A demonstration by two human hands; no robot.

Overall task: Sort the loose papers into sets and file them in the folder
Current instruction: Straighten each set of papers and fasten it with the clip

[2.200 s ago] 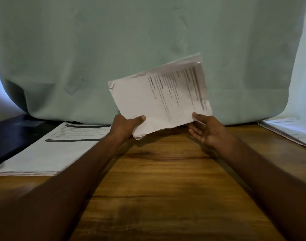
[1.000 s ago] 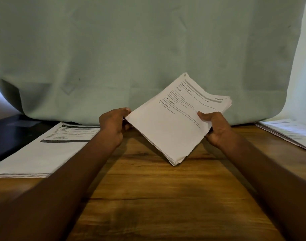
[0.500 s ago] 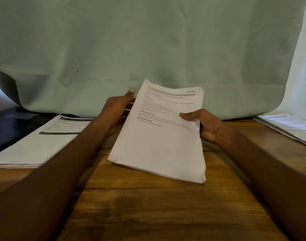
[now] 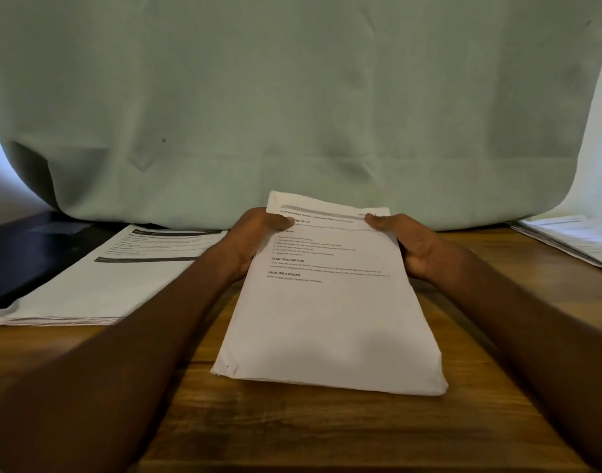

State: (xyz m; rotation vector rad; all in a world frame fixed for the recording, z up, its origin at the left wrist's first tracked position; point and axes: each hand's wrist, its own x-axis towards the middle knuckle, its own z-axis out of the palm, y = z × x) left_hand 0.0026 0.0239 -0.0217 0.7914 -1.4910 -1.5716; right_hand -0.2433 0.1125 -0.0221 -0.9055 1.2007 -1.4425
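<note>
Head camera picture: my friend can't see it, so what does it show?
Both hands, left hand and right hand, hold a stack of printed papers over a wooden table. More paper piles lie left and right.

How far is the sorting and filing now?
Done: stacks lie at left and at right. In hand: left hand and right hand grip a sheaf. Left: filing; the dark folder shows no papers inside.

Bare table (image 4: 327, 435) in front; paper stacks L (image 4: 98, 288) & R (image 4: 572, 240), cloth (image 4: 292, 107) blocks behind.
</note>
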